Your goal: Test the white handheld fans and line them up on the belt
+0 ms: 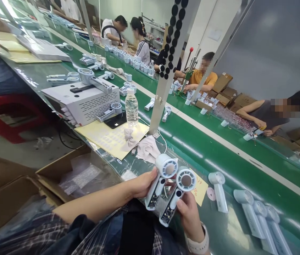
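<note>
Two light-blue handheld fans are held side by side above the bench's near edge, tilted, with round heads upward and circuit parts showing in their handles. My left hand (145, 183) is closed around the left handheld fan (154, 195). Closed on the right handheld fan (169, 209) is my right hand (190, 211), its thumb lying along the handle. Past my right hand, another light-blue fan (220, 196) lies on the bench, with several more fans (251, 216) at the lower right. A crumpled cloth (148, 149) rests just beyond the held fans.
A metal post (157, 115) rises from the bench beside a water bottle (131, 108). Left of it are a yellow label sheet (104, 138) and a white vented box (94, 102). A green conveyor belt (205, 141) runs past; several people work across it. An open carton (59, 170) stands lower left.
</note>
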A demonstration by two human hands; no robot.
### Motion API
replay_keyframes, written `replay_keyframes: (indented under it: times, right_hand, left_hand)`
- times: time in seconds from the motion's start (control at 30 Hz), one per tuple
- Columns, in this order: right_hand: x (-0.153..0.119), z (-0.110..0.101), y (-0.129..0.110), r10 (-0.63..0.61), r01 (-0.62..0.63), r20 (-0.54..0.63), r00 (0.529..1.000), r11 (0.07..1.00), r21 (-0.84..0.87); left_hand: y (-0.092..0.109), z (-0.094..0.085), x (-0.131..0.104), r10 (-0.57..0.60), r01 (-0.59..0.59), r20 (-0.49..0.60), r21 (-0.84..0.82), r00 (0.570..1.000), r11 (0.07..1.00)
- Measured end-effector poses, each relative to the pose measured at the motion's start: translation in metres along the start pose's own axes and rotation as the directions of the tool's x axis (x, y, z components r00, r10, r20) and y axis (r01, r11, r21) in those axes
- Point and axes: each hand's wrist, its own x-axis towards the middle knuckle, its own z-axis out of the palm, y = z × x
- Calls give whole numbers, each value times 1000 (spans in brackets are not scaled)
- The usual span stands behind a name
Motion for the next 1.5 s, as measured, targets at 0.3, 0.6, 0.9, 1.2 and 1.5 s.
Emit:
replay_keyframes:
  times: [0.3,0.6,0.9,1.2,1.5]
  right_hand:
    - [-4,-7,-21,-118,-245,-435,893,683,-688]
    - [-19,-2,-21,-44,-117,-398,916,921,-371]
    - [-24,12,-14,141,-147,-50,989,980,-132]
    - [-10,34,-25,-3,28,99,995,967,-254]
    - [-17,48,-13,158,-157,-5,987,987,34]
  left_hand:
    - [-22,-7,1,-181,168,-22,-267,983,949]
    - [-10,4,6,-95,134,115,-403,989,905]
    - [32,25,14,181,-176,7,-193,984,965]
    - [37,48,29,357,-360,-49,-82,933,929]
    - [32,42,29,364,-366,-95,1,926,931]
